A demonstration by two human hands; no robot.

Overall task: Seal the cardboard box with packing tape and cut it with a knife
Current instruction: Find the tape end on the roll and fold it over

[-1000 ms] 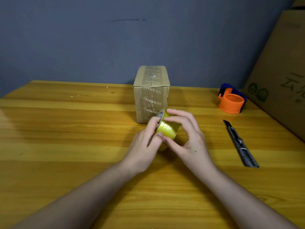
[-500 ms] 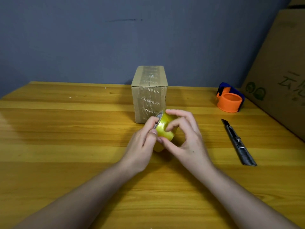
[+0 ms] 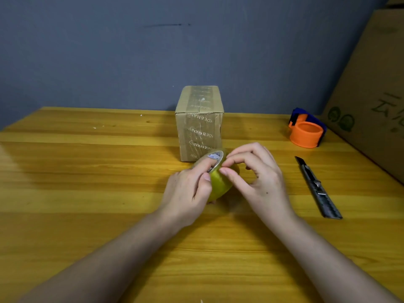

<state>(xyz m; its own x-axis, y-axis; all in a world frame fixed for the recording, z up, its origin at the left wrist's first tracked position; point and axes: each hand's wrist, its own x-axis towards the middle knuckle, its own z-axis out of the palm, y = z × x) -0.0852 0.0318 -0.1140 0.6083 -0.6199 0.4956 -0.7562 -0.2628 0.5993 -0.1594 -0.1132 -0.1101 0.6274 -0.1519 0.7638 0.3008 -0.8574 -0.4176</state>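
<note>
Tape roll (image 3: pixel 219 182), yellowish, held just above the bench (image 3: pixel 87 193) in front of the cardboard box (image 3: pixel 200 125). Left hand (image 3: pixel 188 193) grips the roll, index finger hooked through the core, thumb on the outer wrap. Right hand (image 3: pixel 260 178) curled, thumb and fingertips pressed on the roll's outer surface near the core edge. Box stands upright mid-bench near the grey wall (image 3: pixel 131 51), top and front face already taped. Knife (image 3: pixel 317 186) lies flat on the bench right of the hands, apart from them. Orange dispenser (image 3: pixel 306 132) sits beyond the knife, near a big carton (image 3: pixel 376 95) at the right edge.
</note>
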